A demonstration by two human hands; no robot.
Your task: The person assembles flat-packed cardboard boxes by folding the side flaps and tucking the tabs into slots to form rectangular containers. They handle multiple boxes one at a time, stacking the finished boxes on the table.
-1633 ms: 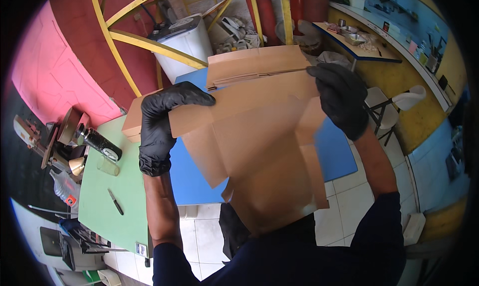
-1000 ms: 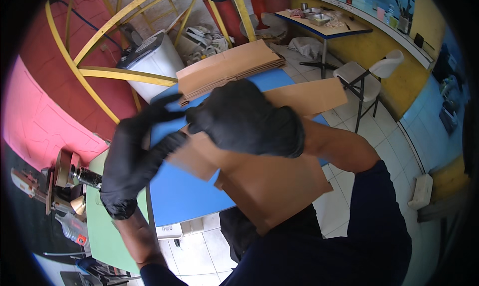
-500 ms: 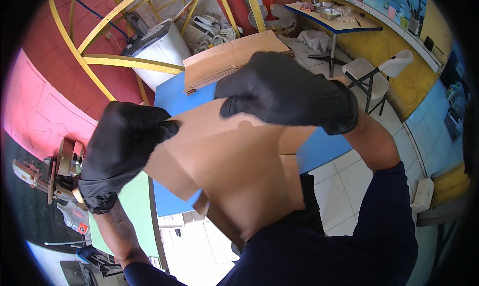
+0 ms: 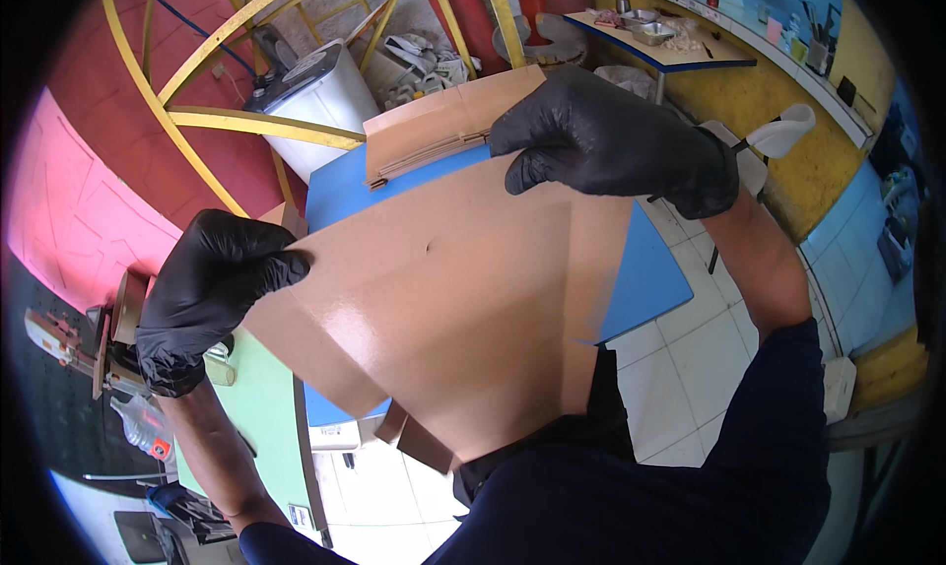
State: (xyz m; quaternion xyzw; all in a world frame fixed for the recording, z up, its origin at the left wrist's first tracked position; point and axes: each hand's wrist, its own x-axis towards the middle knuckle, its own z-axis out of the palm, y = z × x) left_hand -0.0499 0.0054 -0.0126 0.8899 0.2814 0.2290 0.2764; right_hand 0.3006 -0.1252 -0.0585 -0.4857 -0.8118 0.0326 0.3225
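A brown cardboard box blank [image 4: 453, 309] hangs between my two hands, its creased flaps partly folded and its lower end close to my body. My left hand [image 4: 222, 294], in a black glove, pinches the far left corner between thumb and fingers. Also gloved in black, my right hand [image 4: 611, 141] grips the far edge toward the right corner. Beyond the held sheet, a stack of flat cardboard blanks [image 4: 434, 122] lies on the blue table [image 4: 645, 279].
A green table [image 4: 261, 407] stands at the left. Yellow metal bars [image 4: 256, 122] rise behind the blue table, with a white bin-like appliance [image 4: 315, 102] among them. At the far right are a white folding chair [image 4: 778, 136] and a table with metal trays [image 4: 650, 33].
My hands have moved apart, the right one farther right and slightly away, the left one slightly left. The cardboard between them is stretched out flatter and wider.
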